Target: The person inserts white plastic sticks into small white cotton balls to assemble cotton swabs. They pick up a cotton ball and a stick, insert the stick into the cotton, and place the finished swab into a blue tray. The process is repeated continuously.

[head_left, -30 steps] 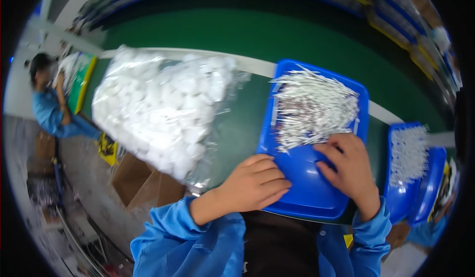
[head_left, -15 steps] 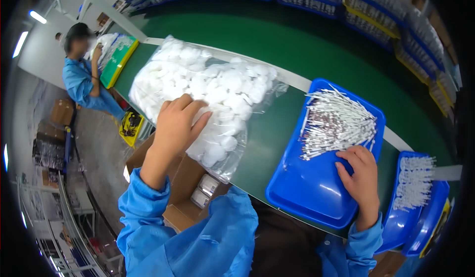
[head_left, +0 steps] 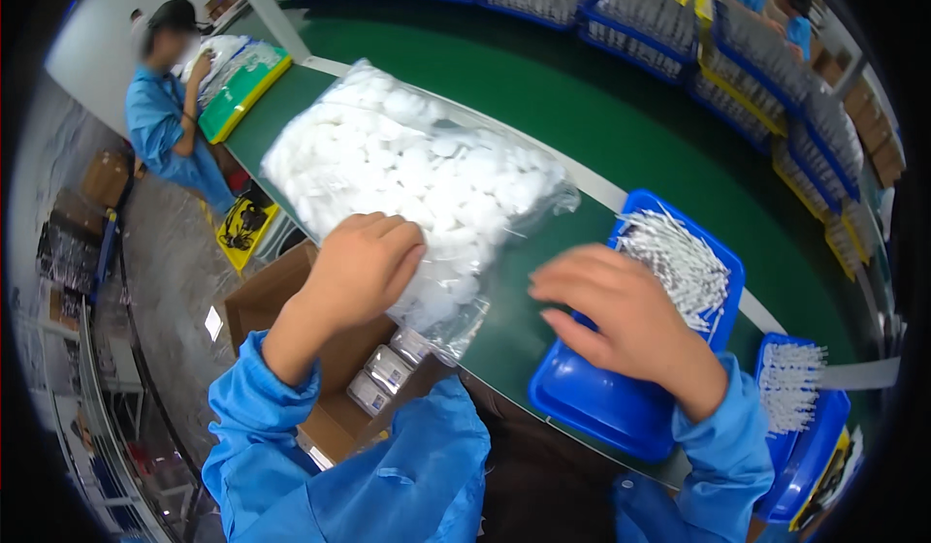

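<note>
Plastic bag [head_left: 417, 170], clear, packed with white fluffy pieces [head_left: 364, 150], lies on the green table [head_left: 495, 82], front and slightly left of the wearer. Head view, only one we've got. Left hand [head_left: 364, 262] is at the bag's near edge, fingers bent, thumb apart from them; can't tell if it's pinching film or just resting on it. Right hand [head_left: 616, 315] is in the air over the left side of the blue tray [head_left: 601, 402], fingertips out in the gap between tray and bag. Thumb and fingers stand well apart, nothing visible between them. White sticks [head_left: 684, 276] sit heaped at the far end of that tray; near end is bare blue. Change: half a second ago the right hand was at the near edge of the stick heap; now it's off the heap and shifted left toward the bag. Left hand has stayed by the bag. My read: heap is unattended for the moment and the bag side has the attention; neither hand shows a stick. Around it: open cardboard box [head_left: 267, 293] below the bag's near edge, white packs [head_left: 385, 368] inside; more sticks [head_left: 790, 378] in another blue tray at far right; co-worker [head_left: 160, 136] at left beside a green-and-yellow tray [head_left: 238, 102].
</note>
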